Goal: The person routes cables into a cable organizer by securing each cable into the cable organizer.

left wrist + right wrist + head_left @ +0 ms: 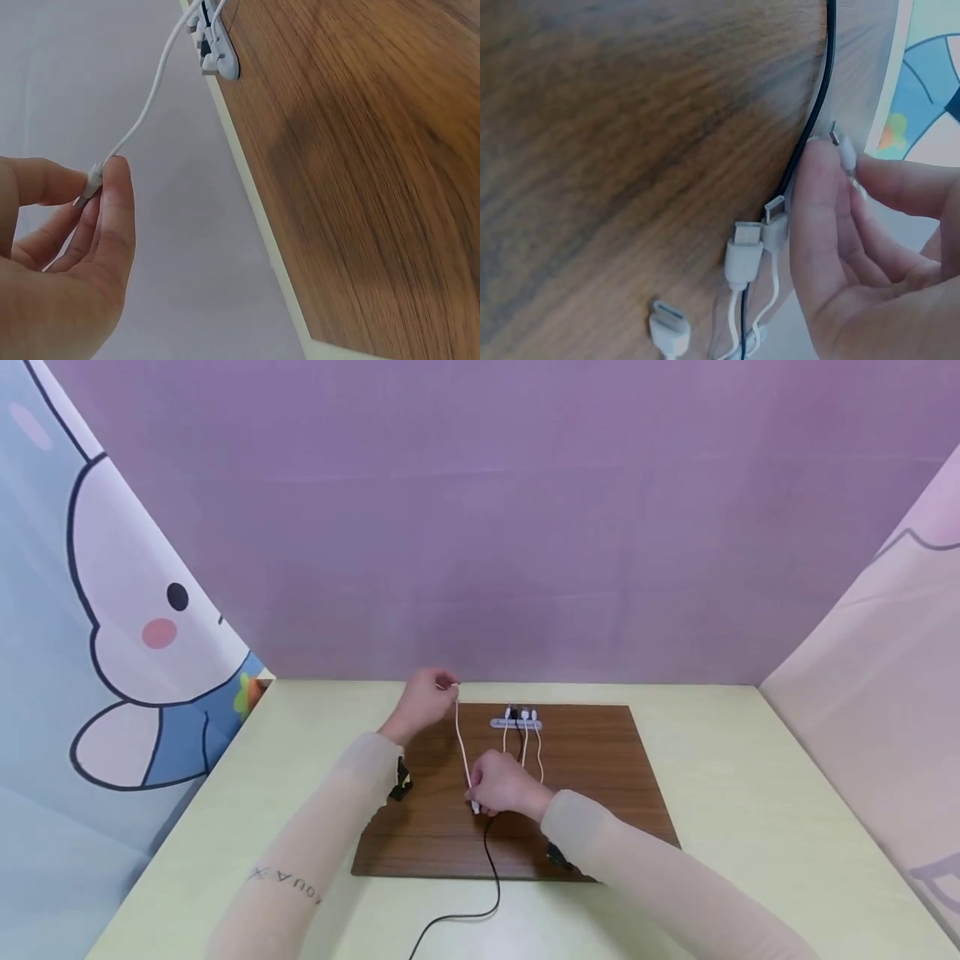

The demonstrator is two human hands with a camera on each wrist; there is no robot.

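Near the board's back left corner my left hand (pixel 429 700) pinches the white plug (pixel 93 182) at one end of a white charging cable (pixel 462 739). That cable runs toward me to my right hand (pixel 501 783), low over the middle of the brown board (pixel 600 785). Between thumb and fingers, the right hand holds a small white plug with a metal tip (pixel 844 152). A pale cable holder (pixel 497 723) sits at the board's back edge, with several cable ends in it. Its details are small in the head view.
Loose white plugs (pixel 743 259) lie beside the right hand. A black cable (pixel 496 877) passes under that hand and trails over the board's front edge onto the pale yellow table (pixel 750 777). A purple curtain (pixel 480 527) hangs behind, with printed cloth (pixel 45 710) at the sides.
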